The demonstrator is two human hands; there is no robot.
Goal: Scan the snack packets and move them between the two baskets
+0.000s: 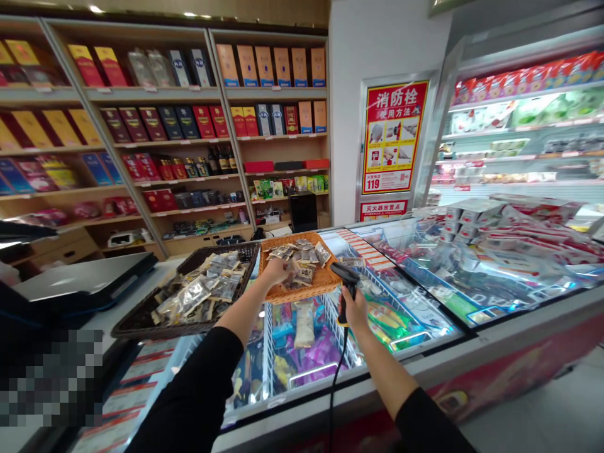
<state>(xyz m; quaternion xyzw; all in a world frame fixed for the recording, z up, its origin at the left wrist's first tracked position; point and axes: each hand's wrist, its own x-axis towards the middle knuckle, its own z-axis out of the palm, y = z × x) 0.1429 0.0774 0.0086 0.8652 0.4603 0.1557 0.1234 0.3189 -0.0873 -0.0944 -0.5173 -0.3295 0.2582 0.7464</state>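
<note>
My right hand (355, 306) is wrapped round the handle of a black barcode scanner (346, 275), whose cable hangs down past the glass. The scanner's head points left, over the right rim of an orange woven basket (287, 296). Inside that basket lie small printed packets (323, 253). My left hand (277, 272) reaches in from the left, with its fingers curled at a small packet (302, 273); the fingertips are partly hidden. To the left stands a dark brown woven basket (136, 324) heaped with similar packets (193, 296).
Beneath the orange basket, a glass-topped freezer (415, 321) holds bagged goods in wire baskets. A flat-topped scale (89, 277) stands at the left. White cartons and bags (523, 236) are piled at the right. Shelves of boxes (165, 123) line the back.
</note>
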